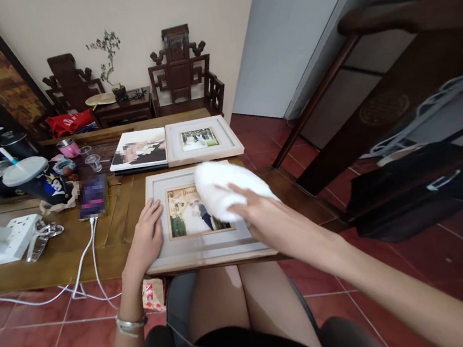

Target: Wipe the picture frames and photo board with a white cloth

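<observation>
A grey-and-wood picture frame (169,249) with a photo inside lies flat at the near edge of the low wooden table (57,262). My left hand (146,237) rests flat on the frame's left border, fingers stretched out. My right hand (257,210) presses a white fluffy cloth (225,188) onto the glass over the frame's right half, fingers closed on the cloth. The cloth hides the frame's upper right corner.
A second framed photo (202,139) and an unframed print (139,149) lie farther back. To the left sit a phone (93,196) on a white cable, a power strip (7,237), cups and a lidded tumbler (35,178). Carved chairs stand by the wall; dark stairs rise at right.
</observation>
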`<action>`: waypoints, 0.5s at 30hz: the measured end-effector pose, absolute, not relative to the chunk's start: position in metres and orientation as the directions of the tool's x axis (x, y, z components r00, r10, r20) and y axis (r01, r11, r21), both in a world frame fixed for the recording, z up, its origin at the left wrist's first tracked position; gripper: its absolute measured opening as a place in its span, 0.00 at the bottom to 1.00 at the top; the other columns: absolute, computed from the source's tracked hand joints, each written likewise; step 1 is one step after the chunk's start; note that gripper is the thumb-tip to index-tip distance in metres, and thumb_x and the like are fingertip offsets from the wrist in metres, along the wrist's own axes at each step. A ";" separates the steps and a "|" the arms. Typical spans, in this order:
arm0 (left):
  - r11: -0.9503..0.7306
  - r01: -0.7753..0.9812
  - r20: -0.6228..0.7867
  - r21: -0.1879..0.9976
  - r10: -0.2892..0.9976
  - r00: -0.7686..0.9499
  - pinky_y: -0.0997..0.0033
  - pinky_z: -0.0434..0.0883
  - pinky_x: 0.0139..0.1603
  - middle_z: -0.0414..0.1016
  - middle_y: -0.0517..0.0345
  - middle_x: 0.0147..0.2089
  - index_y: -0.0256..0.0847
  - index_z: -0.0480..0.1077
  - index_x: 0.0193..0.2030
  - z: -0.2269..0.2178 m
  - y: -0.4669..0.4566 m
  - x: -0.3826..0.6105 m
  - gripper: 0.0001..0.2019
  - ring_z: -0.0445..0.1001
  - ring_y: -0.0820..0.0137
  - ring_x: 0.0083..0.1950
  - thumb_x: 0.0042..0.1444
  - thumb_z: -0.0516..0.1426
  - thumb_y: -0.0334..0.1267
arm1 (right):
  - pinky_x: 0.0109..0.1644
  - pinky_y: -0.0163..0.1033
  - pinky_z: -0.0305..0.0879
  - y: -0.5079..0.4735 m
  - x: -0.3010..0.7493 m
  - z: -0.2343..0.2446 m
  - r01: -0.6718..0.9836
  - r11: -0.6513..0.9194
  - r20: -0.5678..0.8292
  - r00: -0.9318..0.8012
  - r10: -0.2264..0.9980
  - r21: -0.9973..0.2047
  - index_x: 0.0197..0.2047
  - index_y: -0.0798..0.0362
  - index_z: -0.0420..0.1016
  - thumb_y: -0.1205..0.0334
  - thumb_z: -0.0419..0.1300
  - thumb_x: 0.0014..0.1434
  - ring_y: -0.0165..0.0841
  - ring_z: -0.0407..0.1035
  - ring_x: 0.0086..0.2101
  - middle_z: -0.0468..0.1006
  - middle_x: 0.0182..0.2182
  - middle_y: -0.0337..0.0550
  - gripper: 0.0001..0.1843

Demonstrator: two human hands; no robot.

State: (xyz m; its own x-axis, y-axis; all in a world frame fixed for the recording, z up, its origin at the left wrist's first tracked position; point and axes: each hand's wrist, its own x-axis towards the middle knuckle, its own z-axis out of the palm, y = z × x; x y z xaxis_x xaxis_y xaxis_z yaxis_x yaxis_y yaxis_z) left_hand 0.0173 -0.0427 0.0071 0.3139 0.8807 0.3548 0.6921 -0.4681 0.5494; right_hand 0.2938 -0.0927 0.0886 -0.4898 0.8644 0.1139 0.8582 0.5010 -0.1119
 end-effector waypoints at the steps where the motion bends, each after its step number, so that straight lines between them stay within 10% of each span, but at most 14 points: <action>1: -0.465 0.693 0.352 0.550 0.882 0.312 0.50 0.56 0.71 0.66 0.44 0.66 0.33 0.68 0.60 0.007 -0.043 0.017 0.21 0.55 0.61 0.72 0.64 0.46 0.34 | 0.60 0.55 0.64 -0.076 0.290 0.086 0.865 0.498 0.169 -0.483 0.859 -0.060 0.49 0.58 0.77 0.86 0.46 0.46 0.51 0.54 0.64 0.58 0.67 0.56 0.32; 8: -0.456 0.688 0.344 0.565 0.888 0.306 0.49 0.55 0.71 0.65 0.43 0.66 0.33 0.68 0.60 0.006 -0.043 0.016 0.21 0.54 0.61 0.72 0.64 0.45 0.32 | 0.63 0.65 0.52 -0.013 0.265 0.057 0.853 0.497 0.080 -0.513 0.855 0.160 0.54 0.58 0.75 0.83 0.51 0.54 0.58 0.49 0.64 0.58 0.66 0.57 0.27; 15: -0.482 0.667 0.387 0.569 0.872 0.300 0.48 0.55 0.71 0.67 0.45 0.65 0.35 0.68 0.60 0.003 -0.043 0.017 0.21 0.56 0.62 0.71 0.63 0.45 0.29 | 0.60 0.64 0.56 -0.086 0.261 0.078 0.800 0.599 -0.166 -0.590 0.790 0.007 0.54 0.59 0.75 0.81 0.55 0.52 0.60 0.54 0.62 0.60 0.65 0.62 0.26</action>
